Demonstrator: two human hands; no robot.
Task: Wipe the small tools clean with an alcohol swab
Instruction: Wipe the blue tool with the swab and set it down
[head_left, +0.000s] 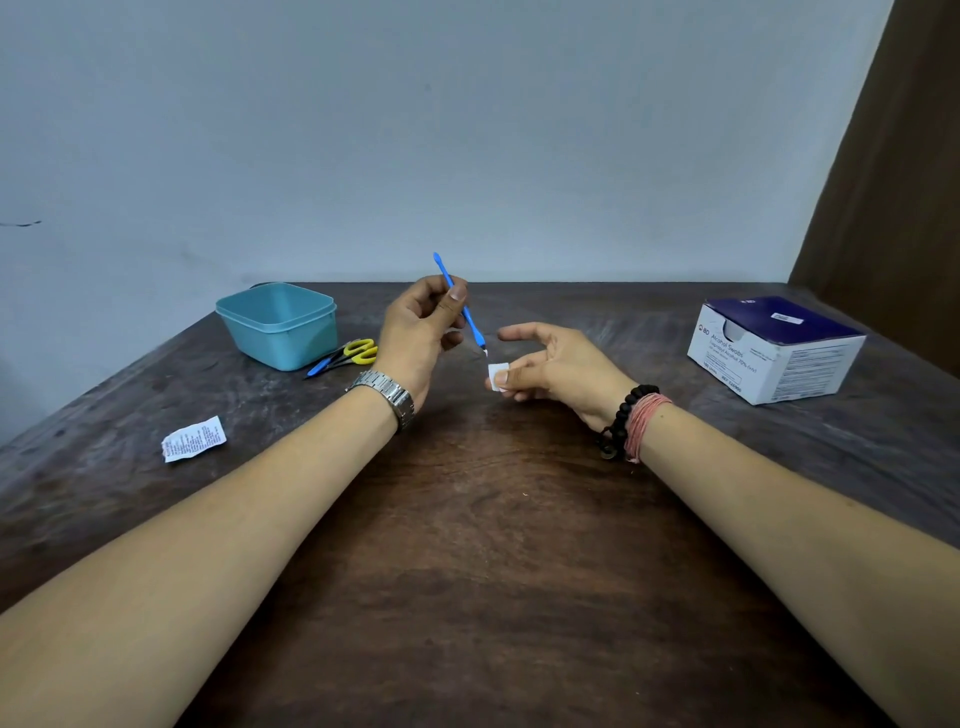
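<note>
My left grip (421, 332) pinches the blue tool (460, 301) mid-shaft, tilted so its metal tip points down toward the swab (497, 375). My right grip (550, 366) pinches that white swab between thumb and fingers, just beside the tip, ready, I judge, to wipe it. The scissors (353, 353) wait on the desk (467, 545) beside the teal tub (280, 325).

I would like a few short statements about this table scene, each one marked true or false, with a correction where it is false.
1. The left hand holds a blue tool. True.
2. The right hand pinches a white swab. True.
3. The scissors lie inside the teal tub. False: they lie on the table beside it.
4. The swab box stands left of the tub. False: it stands far to the right.
5. The torn wrapper lies on the table. True.
</note>
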